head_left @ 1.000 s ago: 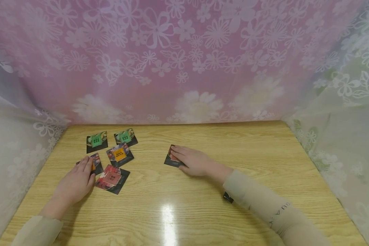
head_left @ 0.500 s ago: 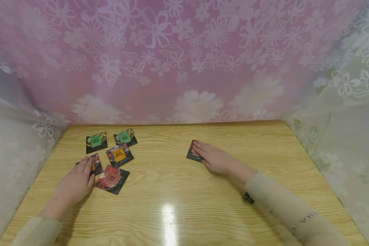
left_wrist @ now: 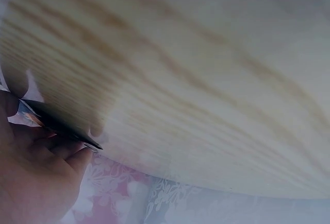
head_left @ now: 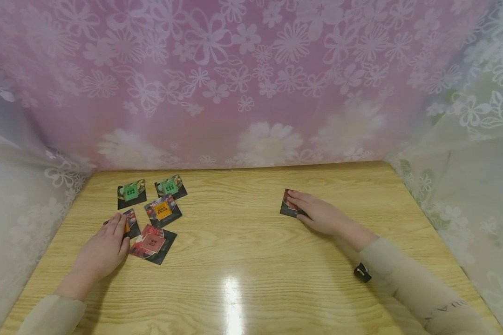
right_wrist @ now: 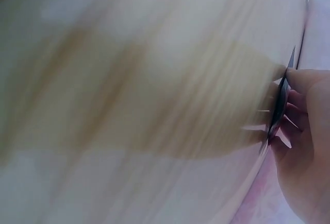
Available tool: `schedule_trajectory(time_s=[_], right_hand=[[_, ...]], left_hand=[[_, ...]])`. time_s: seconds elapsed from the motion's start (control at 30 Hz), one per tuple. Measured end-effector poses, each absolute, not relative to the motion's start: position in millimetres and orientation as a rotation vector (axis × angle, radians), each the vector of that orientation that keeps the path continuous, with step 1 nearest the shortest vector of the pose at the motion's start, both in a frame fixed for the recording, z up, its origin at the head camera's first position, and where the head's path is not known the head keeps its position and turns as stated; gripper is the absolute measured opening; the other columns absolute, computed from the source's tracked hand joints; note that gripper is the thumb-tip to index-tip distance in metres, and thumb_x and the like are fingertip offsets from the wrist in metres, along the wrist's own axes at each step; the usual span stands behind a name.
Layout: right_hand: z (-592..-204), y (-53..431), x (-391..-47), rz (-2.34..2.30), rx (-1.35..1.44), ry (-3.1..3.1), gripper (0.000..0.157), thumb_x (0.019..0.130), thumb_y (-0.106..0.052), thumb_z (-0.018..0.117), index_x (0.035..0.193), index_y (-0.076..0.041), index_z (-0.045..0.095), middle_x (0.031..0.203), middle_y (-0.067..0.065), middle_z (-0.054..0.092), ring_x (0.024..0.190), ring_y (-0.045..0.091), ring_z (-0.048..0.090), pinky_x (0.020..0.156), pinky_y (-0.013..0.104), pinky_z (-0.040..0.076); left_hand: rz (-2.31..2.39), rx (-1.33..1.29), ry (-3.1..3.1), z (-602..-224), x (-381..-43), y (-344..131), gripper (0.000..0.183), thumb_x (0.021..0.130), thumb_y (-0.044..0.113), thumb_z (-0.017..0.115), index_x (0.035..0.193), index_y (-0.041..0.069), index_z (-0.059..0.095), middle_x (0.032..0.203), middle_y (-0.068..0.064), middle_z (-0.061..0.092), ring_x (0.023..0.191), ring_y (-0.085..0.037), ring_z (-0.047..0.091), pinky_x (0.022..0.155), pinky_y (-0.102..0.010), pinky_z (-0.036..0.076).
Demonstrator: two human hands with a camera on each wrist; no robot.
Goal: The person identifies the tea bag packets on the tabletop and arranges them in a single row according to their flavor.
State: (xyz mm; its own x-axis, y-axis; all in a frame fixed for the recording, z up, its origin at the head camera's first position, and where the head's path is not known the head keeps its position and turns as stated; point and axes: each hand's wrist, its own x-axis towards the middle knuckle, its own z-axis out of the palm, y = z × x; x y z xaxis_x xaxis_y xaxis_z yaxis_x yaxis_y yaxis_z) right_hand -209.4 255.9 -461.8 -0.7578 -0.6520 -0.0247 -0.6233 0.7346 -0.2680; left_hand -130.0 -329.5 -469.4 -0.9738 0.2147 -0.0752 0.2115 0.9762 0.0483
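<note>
My right hand (head_left: 320,215) lies over a small black-and-red square sachet (head_left: 287,210) on the table's right half, its fingers stretched across the top. In the right wrist view that sachet is seen edge-on under the fingertips (right_wrist: 281,147). My left hand (head_left: 100,253) rests, fingers extended, on a black sachet with an orange label (head_left: 133,229) at the left. Right of that hand lies a sachet with a red label (head_left: 152,244). Behind are another orange-labelled sachet (head_left: 163,211) and two green-labelled sachets, one left (head_left: 132,193) and one right (head_left: 170,187).
The wood-grain table (head_left: 234,288) meets a pink floral curtain (head_left: 251,139) at the back. Pale sheer curtains hang along both sides, including the right curtain (head_left: 465,209). A black strap piece (head_left: 362,273) sits at my right sleeve.
My right hand has moved rightward across the table, sliding the black-and-red sachet with it. The left hand and the sachets around it have stayed in place.
</note>
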Motion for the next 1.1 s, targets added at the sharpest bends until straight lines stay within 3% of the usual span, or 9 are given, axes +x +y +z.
schedule_trajectory(time_s=[0.63, 1.1], right_hand=[[-463, 320, -211, -0.114, -1.044, 2.952, 0.056, 0.105, -0.007, 0.060, 0.158, 0.004, 0.045, 0.165, 0.027, 0.043, 0.150, 0.047, 0.045, 0.124, 0.061, 0.040], [-457, 304, -206, -0.220, -0.790, 3.015, 0.060, 0.109, -0.019, 0.059, 0.160, 0.008, 0.040, 0.166, 0.029, 0.039, 0.153, 0.048, 0.040, 0.125, 0.063, 0.038]], left_hand=[[0.058, 0.339, 3.052, -472, -130, -331, 0.066, 0.109, 0.022, 0.051, 0.157, -0.019, 0.031, 0.162, -0.044, 0.031, 0.148, -0.059, 0.036, 0.122, -0.069, 0.036], [0.041, 0.346, 3.066, -472, -130, -330, 0.065, 0.109, 0.021, 0.052, 0.155, -0.020, 0.033, 0.160, -0.044, 0.032, 0.148, -0.059, 0.037, 0.122, -0.069, 0.036]])
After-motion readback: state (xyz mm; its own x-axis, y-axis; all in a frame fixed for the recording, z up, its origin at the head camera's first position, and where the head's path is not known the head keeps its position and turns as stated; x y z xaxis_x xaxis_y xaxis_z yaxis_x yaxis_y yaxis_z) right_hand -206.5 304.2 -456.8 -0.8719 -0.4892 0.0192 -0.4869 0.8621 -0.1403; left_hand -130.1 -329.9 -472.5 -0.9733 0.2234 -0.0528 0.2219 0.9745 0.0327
